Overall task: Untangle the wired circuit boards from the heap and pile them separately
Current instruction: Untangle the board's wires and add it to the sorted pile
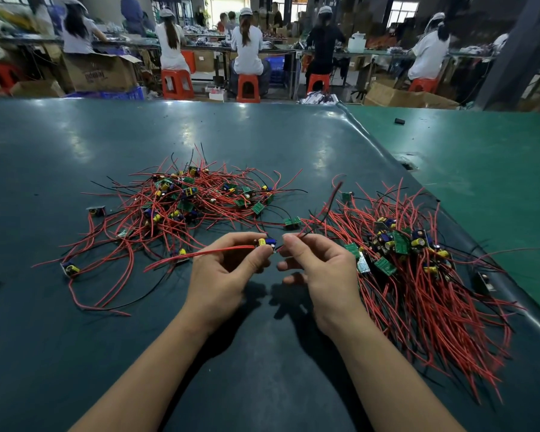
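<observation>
Progress check: two groups of wired boards lie on the dark tabletop [75, 145]. The tangled heap [181, 201] sits ahead and to my left, its wires crossing in every direction, with a few loose boards strayed toward its near-left edge. The sorted pile [418, 269] lies to my right, boards clustered at the far end and red wires combed mostly toward me and to the right. By bulk I judge the job somewhat past halfway; a good number of boards remain in the heap. Current piece: one circuit board [264, 242], held above the tabletop between the two groups, just in front of me. My left hand [222, 269] pinches the board at its yellow and blue components with thumb and fingertips. My right hand [318, 269] pinches its red-and-black lead [325, 207] just beside the board; that lead runs up and away to the right. A second red lead [200, 253] trails left and slightly toward me. The assembly's long axis therefore lies roughly left to right, with the board in the middle.
</observation>
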Demonstrator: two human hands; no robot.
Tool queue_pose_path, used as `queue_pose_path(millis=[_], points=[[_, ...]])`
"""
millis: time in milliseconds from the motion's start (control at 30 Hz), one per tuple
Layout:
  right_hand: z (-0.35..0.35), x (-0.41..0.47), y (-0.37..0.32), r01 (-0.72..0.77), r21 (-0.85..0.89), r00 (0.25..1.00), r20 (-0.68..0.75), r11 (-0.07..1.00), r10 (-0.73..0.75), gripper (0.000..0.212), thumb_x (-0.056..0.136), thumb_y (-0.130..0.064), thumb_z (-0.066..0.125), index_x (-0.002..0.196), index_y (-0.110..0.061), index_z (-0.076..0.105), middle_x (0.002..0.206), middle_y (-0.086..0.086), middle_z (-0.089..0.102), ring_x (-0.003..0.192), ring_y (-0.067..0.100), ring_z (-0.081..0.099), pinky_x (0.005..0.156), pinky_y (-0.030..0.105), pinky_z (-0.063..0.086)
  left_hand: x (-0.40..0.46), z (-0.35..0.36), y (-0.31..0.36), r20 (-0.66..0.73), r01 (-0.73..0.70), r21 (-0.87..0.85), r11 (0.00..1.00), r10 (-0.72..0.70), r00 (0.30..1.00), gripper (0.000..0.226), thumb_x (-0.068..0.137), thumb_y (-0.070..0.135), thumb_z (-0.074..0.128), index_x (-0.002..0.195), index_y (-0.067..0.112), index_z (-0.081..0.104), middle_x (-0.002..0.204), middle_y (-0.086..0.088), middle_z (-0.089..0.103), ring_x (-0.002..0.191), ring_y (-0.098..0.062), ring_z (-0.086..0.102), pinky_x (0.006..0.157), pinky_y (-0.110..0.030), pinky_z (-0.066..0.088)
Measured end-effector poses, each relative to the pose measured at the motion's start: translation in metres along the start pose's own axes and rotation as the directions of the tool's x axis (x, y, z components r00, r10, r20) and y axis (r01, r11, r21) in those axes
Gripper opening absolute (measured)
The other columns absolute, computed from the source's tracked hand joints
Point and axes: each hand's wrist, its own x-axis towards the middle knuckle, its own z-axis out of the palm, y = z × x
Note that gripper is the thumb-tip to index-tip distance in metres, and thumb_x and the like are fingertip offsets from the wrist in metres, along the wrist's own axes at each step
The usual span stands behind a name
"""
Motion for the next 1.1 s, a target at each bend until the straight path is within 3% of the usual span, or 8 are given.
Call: queue_pose_path(millis=[133, 200, 367, 533, 700, 1100], points=[[0.001, 0.001, -0.002, -0.24, 0.307, 0.97, 0.043, 0.921, 0.238, 0.01, 0.087, -0.013, 0.068, 0.079, -0.009, 0.072, 0.07, 0.004, 0.07, 0.055, 0.009, 0.064, 0.045, 0.018, 0.048, 0.001, 0.001, -0.001, 0.018, -0.012, -0.084, 0.996, 0.013, 1.0, 0.023, 0.075, 0.017, 0.074, 0.097, 0.01, 0.072, 0.083, -0.009, 0.074, 0.073, -0.018, 0.07, 0.072, -0.025, 0.056], [0.003, 0.002, 0.0, -0.289, 0.373, 0.956, 0.062, 0.882, 0.287, 0.013, 0.09, -0.016, 0.064, 0.084, -0.007, 0.07, 0.067, 0.002, 0.069, 0.053, 0.008, 0.063, 0.043, 0.017, 0.048, 0.001, 0.001, -0.002, 0.032, -0.028, -0.087, 0.996, 0.031, 0.999, 0.023, 0.074, 0.016, 0.075, 0.096, 0.012, 0.072, 0.083, -0.007, 0.075, 0.074, -0.016, 0.07, 0.073, -0.024, 0.056], [0.007, 0.002, 0.009, -0.185, 0.15, 0.979, -0.056, 0.971, 0.195, 0.022, 0.091, -0.022, 0.067, 0.08, -0.003, 0.068, 0.063, 0.006, 0.067, 0.045, 0.012, 0.058, 0.041, 0.02, 0.047, 0.001, 0.0, -0.005, 0.065, -0.071, -0.051, 0.996, 0.074, 0.995, 0.026, 0.072, 0.013, 0.076, 0.097, 0.015, 0.072, 0.092, -0.001, 0.076, 0.086, -0.012, 0.071, 0.079, -0.02, 0.054], [0.004, 0.001, 0.007, -0.086, -0.023, 0.99, -0.11, 0.996, 0.083, 0.022, 0.092, -0.021, 0.067, 0.073, -0.01, 0.068, 0.061, 0.001, 0.067, 0.044, 0.01, 0.054, 0.038, 0.02, 0.042, -0.001, 0.003, -0.006, 0.129, -0.092, -0.041, 0.995, 0.097, 0.987, 0.024, 0.073, 0.012, 0.076, 0.097, 0.013, 0.073, 0.092, -0.001, 0.076, 0.083, -0.012, 0.072, 0.076, -0.018, 0.053], [0.006, -0.001, 0.004, -0.024, 0.023, 1.0, -0.003, 0.999, 0.024, 0.026, 0.096, -0.023, 0.061, 0.074, -0.017, 0.074, 0.065, -0.002, 0.063, 0.048, 0.008, 0.049, 0.038, 0.019, 0.035, 0.004, -0.002, -0.007, 0.044, 0.04, -0.225, 0.973, -0.031, 0.999, 0.017, 0.076, 0.018, 0.073, 0.093, 0.017, 0.075, 0.083, -0.009, 0.075, 0.072, -0.022, 0.072, 0.071, -0.028, 0.057], [-0.015, 0.018, -0.01, 0.129, 0.189, 0.944, -0.324, 0.973, -0.062, 0.029, 0.098, -0.016, 0.057, 0.072, -0.009, 0.068, 0.056, -0.002, 0.061, 0.039, 0.005, 0.042, 0.035, 0.017, 0.033, 0.01, -0.009, -0.007, -0.04, 0.005, -0.288, 0.958, -0.017, 0.999, 0.021, 0.076, 0.014, 0.07, 0.097, 0.01, 0.071, 0.084, -0.008, 0.075, 0.071, -0.021, 0.072, 0.07, -0.027, 0.057]])
